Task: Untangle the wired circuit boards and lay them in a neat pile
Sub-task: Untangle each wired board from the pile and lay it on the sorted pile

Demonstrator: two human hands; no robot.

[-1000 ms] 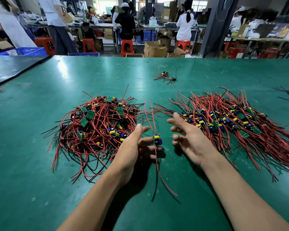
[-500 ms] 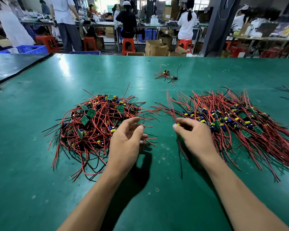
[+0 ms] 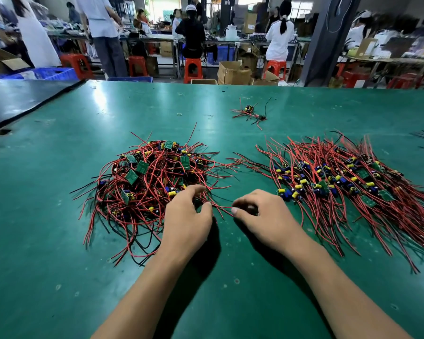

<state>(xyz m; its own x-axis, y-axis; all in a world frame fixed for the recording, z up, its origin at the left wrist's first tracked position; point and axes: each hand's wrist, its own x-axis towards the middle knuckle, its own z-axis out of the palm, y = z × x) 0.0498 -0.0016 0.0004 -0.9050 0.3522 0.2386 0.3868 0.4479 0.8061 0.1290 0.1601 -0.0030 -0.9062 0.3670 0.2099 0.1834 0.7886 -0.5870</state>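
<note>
Right hand has left the sorted pile and sits just right of the tangled pile, now pinching a red wire. Left hand, earlier holding a loose board, now curls fingers into the tangled pile's near-right edge.

The one head camera looks forward and down from the desk's near edge, close over it.

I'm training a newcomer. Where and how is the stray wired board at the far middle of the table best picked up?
Probably pinch the stray wired board by its yellow-topped body, from above: its thin wires splay flat on the table all round and offer no firm hold.
</note>
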